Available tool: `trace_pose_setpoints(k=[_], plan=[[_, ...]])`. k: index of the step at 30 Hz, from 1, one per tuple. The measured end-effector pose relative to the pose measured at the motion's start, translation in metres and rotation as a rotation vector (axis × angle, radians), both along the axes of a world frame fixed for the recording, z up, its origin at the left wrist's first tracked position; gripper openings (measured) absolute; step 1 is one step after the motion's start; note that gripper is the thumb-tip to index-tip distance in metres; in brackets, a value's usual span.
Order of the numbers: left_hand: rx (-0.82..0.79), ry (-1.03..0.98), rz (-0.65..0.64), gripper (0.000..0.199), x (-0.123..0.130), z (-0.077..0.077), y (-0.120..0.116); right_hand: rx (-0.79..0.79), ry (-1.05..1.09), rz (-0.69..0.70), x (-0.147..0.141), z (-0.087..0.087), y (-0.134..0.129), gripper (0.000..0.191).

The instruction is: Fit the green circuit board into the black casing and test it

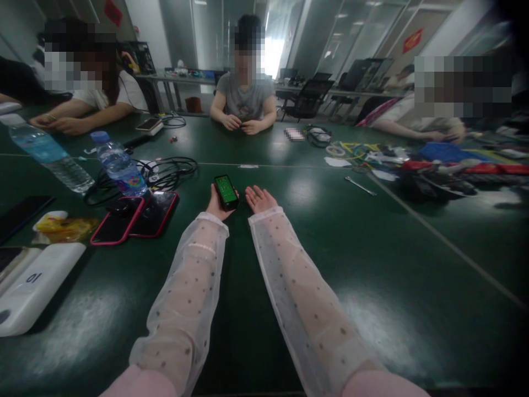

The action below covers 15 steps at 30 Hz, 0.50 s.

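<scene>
In my left hand [215, 205] lies a small black device with a lit green screen [226, 191], probably a phone. Fingers and thumb rest around its sides, and the screen faces up. My right hand [261, 199] is just to the right of it, palm up with fingers stretched out, holding nothing. Both forearms reach forward over the dark green table [392, 286] in sheer dotted sleeves. Left of my left hand, two red-cased phones [155, 214] overlap on the table.
To the left stand two water bottles [119, 164] beside coiled black cables [173, 171]; nearer is a white power bank [41, 286]. A wrench [360, 186] lies right, before a heap of cables and bags [438, 171]. People sit across the table and at both sides.
</scene>
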<state>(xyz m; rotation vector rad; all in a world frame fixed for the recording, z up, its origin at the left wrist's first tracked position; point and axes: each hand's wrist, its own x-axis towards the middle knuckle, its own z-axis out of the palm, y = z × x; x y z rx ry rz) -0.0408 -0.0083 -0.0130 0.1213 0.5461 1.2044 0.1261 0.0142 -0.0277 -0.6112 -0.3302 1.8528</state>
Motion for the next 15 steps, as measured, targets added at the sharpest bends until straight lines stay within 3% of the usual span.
trace_pose_setpoints(k=[9, 15], plan=[[-0.018, 0.047, -0.004, 0.061, 0.0, 0.0053, -0.0024, 0.004, -0.008, -0.003, -0.0003, 0.0004, -0.0002, 0.028], [-0.042, 0.237, -0.022, 0.069, 0.0022, 0.0105, -0.0023, 0.007, -0.009, 0.0, 0.0, -0.0021, 0.0018, 0.027]])
